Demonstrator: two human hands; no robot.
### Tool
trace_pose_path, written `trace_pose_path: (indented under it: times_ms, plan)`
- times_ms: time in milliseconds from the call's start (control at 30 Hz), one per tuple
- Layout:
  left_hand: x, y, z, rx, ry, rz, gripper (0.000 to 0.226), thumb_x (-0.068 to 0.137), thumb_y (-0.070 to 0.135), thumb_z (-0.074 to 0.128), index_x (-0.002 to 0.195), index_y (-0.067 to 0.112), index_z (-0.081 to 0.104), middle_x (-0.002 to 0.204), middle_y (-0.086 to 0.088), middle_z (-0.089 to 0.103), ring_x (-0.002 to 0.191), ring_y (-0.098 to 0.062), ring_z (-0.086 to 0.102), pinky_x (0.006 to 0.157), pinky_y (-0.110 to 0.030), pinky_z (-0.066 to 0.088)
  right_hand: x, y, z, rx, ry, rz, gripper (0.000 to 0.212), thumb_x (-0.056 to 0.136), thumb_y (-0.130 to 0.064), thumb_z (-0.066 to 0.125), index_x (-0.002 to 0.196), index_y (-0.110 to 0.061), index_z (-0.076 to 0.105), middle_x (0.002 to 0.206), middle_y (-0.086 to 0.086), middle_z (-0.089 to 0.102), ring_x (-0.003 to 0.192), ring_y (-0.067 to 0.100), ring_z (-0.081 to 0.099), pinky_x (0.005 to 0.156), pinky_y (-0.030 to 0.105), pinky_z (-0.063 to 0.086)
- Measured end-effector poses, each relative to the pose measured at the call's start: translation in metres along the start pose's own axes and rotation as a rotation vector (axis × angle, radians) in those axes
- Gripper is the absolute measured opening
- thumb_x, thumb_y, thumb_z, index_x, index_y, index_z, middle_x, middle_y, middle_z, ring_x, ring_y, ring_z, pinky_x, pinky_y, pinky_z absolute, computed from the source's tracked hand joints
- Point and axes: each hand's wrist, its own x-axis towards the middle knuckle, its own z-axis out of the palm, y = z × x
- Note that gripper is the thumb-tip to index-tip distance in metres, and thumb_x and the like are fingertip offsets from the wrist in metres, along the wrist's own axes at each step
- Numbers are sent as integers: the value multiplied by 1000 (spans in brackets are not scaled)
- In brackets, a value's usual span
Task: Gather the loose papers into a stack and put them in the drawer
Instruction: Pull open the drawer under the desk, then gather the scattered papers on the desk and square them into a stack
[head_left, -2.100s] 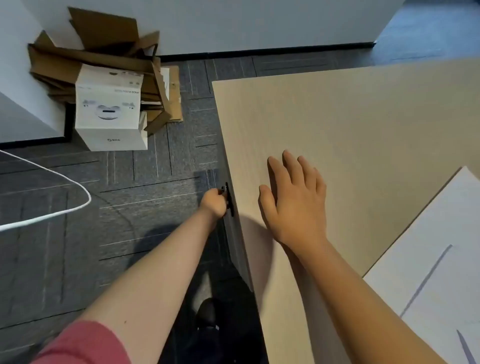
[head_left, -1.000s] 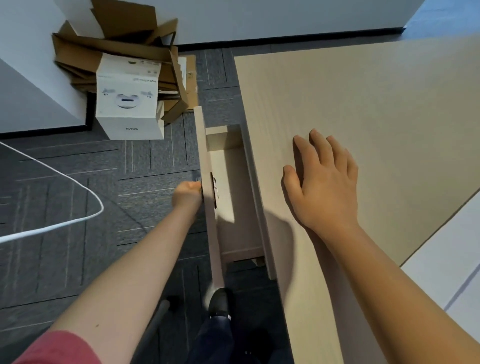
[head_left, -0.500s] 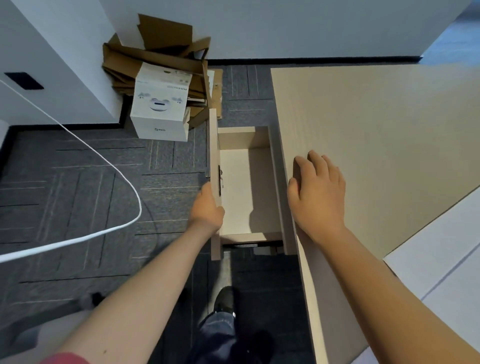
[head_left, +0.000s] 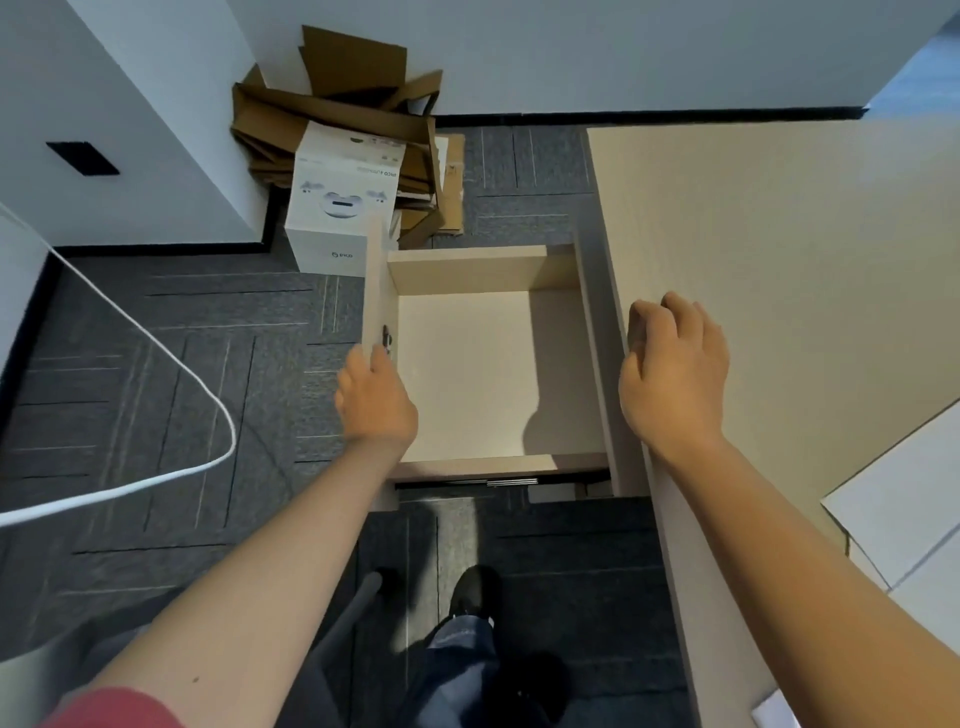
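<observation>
The drawer (head_left: 483, 374) stands pulled out to the left of the beige desk (head_left: 779, 260), and its light wooden inside is bare. My left hand (head_left: 376, 402) lies over the top edge of the drawer front (head_left: 378, 270), just below the small dark handle (head_left: 387, 336), thumb on the outer side. My right hand (head_left: 672, 374) rests on the desk's left edge with bent fingers, holding nothing. White papers (head_left: 904, 512) lie on the desk at the far right, partly cut off by the frame.
A white product box (head_left: 340, 208) and flattened cardboard (head_left: 337, 109) sit on the carpet just beyond the drawer. A white cable (head_left: 171, 343) loops across the floor at left. My shoe (head_left: 475, 592) and a chair leg (head_left: 358, 603) are below the drawer.
My left hand has pulled the drawer from shut to far out, then shifted from the handle to the front's top edge. My right hand's fingers have curled from flat.
</observation>
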Motion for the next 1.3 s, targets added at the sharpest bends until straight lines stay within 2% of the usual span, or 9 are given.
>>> trace_pose_path:
  times_ms: [133,267,433,600,833,1033,1100,1200,1300]
  plan:
    - [-6,47,-27,-273,-96,211,44,90,7,42,133,7,42,142,-13,42,130,-28,39,107,-37,35,-4,3,-21,186,-28,47,34,90,-7,43,122,-1,52,131,18,50,121,30,44,99,32,35]
    - [-34,116,-57,-491,-185,427,30,92,9,42,117,9,58,112,-2,59,104,-16,53,84,-24,38,-23,24,-63,346,38,196,37,93,-14,42,128,-6,47,135,12,48,124,22,44,93,17,29]
    - [-100,194,-55,-523,-413,642,27,93,10,42,111,5,61,102,-4,58,94,-15,53,76,-25,44,-79,79,-122,370,161,422,37,93,-14,40,129,-9,46,138,7,47,126,20,44,101,27,34]
    - [-184,241,-15,-409,-580,807,28,92,10,43,114,1,59,102,-2,56,87,-14,54,49,2,39,-171,145,-159,367,301,678,36,92,-14,41,127,-10,48,137,7,47,125,20,45,99,25,34]
    - [-280,246,56,-67,-637,1007,43,92,16,45,134,9,44,144,-9,43,133,-24,41,102,-31,34,-310,219,-150,343,325,1029,42,92,-17,44,133,-7,41,146,11,36,132,26,36,104,32,32]
    - [-302,222,98,461,-435,1246,58,94,38,33,145,14,20,158,-9,13,146,-32,4,117,-44,8,-370,246,-117,190,1,1292,73,91,-48,34,146,-12,3,156,18,-6,144,34,-5,117,44,4]
    - [-306,220,102,368,-495,1217,58,95,35,33,144,7,20,156,-12,19,146,-32,5,117,-44,6,-377,250,-112,139,-73,1235,76,91,-52,27,146,-13,-9,155,18,-18,143,34,-15,117,43,-5]
    - [-314,224,101,70,-572,1132,46,92,26,39,125,-6,38,126,-26,52,128,-43,37,104,-49,31,-381,259,-111,140,-93,1104,77,91,-52,28,145,-15,-12,154,15,-21,142,32,-20,116,42,-9]
    - [-311,235,100,-13,-469,1036,49,91,26,44,130,-3,41,130,-26,51,123,-41,44,102,-47,35,-382,267,-117,176,-88,1000,76,90,-49,36,146,-18,-6,156,10,-17,143,28,-18,116,40,-9]
